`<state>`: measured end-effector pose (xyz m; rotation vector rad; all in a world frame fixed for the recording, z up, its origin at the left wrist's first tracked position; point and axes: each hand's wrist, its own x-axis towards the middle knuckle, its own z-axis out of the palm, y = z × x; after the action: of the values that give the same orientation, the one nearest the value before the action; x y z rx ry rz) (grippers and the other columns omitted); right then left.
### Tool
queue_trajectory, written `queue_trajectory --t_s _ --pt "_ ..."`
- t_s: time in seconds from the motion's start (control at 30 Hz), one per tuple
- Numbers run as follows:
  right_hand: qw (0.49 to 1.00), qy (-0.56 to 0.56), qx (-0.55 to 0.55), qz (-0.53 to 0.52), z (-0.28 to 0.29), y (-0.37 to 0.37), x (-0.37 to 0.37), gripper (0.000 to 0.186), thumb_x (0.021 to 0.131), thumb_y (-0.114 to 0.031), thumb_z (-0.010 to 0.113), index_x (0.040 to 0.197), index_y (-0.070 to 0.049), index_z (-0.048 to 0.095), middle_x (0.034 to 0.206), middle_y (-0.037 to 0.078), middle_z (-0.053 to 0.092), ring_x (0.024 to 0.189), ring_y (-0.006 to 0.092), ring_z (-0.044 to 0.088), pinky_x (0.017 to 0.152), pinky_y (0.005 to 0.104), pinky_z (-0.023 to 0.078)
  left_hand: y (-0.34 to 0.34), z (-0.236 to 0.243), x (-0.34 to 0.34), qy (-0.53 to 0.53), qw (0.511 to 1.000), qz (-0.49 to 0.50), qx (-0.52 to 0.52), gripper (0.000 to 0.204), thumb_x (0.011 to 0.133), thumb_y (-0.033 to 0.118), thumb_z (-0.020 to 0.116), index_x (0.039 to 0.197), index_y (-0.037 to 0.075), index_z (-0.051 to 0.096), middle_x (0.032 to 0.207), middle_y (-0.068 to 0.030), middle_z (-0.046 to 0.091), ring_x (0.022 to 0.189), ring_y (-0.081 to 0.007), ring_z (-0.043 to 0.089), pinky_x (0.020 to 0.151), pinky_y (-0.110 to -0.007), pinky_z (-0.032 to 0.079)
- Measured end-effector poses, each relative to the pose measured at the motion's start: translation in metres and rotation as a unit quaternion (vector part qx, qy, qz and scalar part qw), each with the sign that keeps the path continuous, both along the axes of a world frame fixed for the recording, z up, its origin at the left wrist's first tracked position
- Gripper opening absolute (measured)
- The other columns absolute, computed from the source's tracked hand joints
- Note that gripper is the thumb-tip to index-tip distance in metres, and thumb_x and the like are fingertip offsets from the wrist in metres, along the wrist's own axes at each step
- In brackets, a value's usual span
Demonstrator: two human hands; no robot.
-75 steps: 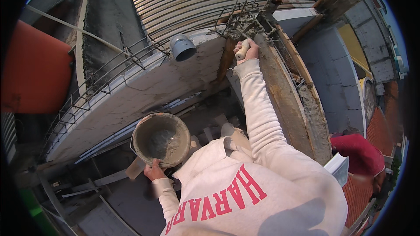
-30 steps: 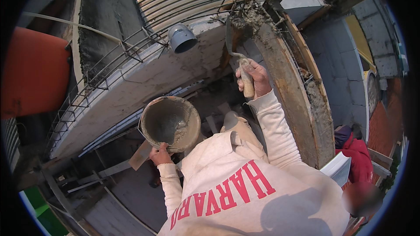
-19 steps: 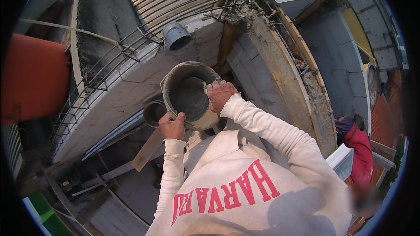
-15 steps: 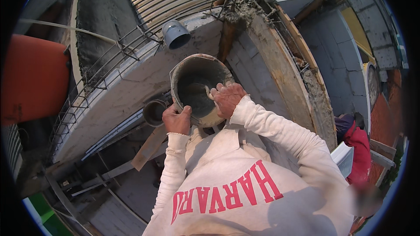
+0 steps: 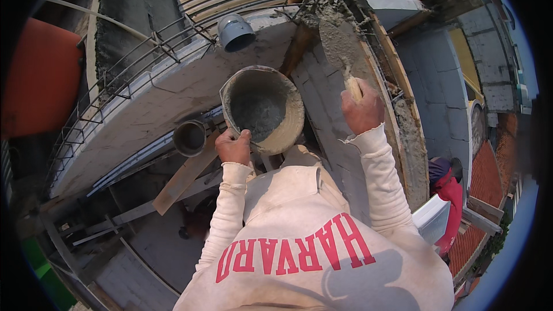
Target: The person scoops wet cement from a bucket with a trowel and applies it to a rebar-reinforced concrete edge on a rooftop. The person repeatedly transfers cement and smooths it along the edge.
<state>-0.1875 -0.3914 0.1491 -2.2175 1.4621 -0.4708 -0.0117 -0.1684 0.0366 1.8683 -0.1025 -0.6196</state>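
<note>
A bucket (image 5: 295, 120) smeared with cement, with wet grey mortar (image 5: 256, 116) inside, is in front of my body. My left hand (image 5: 234, 146) grips its near left rim, thumb over the edge. Away to the right, my right hand (image 5: 363, 107) is closed round the handle of a trowel (image 5: 341, 43). The trowel's blade is coated with mortar and points away from me, over the far end of the wooden formwork (image 5: 390, 132) by the rebar. Whether the blade touches the concrete there I cannot tell.
Thin rebar (image 5: 173, 52) runs along the curved wall ledge (image 5: 144, 106). A grey pipe end (image 5: 236, 33) sticks up beyond the bucket, and another round container (image 5: 190, 138) stands left. An orange tank (image 5: 43, 78) is far left. A person in red (image 5: 449, 213) is at the lower right.
My right hand has come out of the bucket and moved right and away, carrying the mortar-covered trowel to the formwork. My left hand stays on the bucket's rim.
</note>
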Motion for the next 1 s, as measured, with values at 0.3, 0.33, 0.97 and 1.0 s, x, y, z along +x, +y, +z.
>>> queue_trajectory --t_s 0.3,0.33,0.97,1.0 --pt "0.98 0.191 -0.05 0.004 -0.034 -0.099 0.121 0.031 0.083 -0.016 0.072 0.11 -0.001 0.073 0.112 0.026 0.073 0.106 0.043 0.071 0.094 0.0493 0.057 0.123 -0.07 0.025 -0.02 0.996 0.076 0.04 0.008 0.081 0.003 0.073 0.081 -0.005 0.074 0.076 -0.0076 0.072 0.068 -0.0135 0.063 0.066 -0.034 0.053" --pt "0.975 0.219 -0.042 0.022 -0.031 -0.105 0.135 0.028 0.084 -0.015 0.072 0.108 0.0 0.075 0.114 0.025 0.073 0.107 0.0422 0.071 0.095 0.0485 0.057 0.14 -0.075 0.026 -0.033 0.995 0.085 0.039 0.008 0.081 0.003 0.073 0.081 -0.006 0.074 0.077 -0.008 0.072 0.068 -0.0137 0.063 0.067 -0.034 0.053" --pt "0.96 0.278 -0.008 0.019 -0.052 -0.167 0.158 0.029 0.082 -0.027 0.078 0.106 -0.009 0.079 0.12 0.018 0.074 0.118 0.0351 0.069 0.1 0.0437 0.056 0.278 -0.092 0.023 -0.024 0.963 0.212 0.166 0.011 0.081 0.002 0.074 0.088 -0.006 0.076 0.082 -0.0068 0.074 0.074 -0.0142 0.064 0.073 -0.034 0.053" --pt "0.959 0.281 0.023 0.018 -0.043 -0.167 0.159 0.028 0.084 -0.027 0.075 0.105 -0.009 0.079 0.122 0.019 0.074 0.119 0.0352 0.069 0.1 0.0435 0.056 0.275 -0.095 0.023 -0.032 0.965 0.203 0.162 0.01 0.081 0.001 0.074 0.088 -0.006 0.076 0.082 -0.0067 0.074 0.074 -0.0141 0.064 0.073 -0.034 0.053"
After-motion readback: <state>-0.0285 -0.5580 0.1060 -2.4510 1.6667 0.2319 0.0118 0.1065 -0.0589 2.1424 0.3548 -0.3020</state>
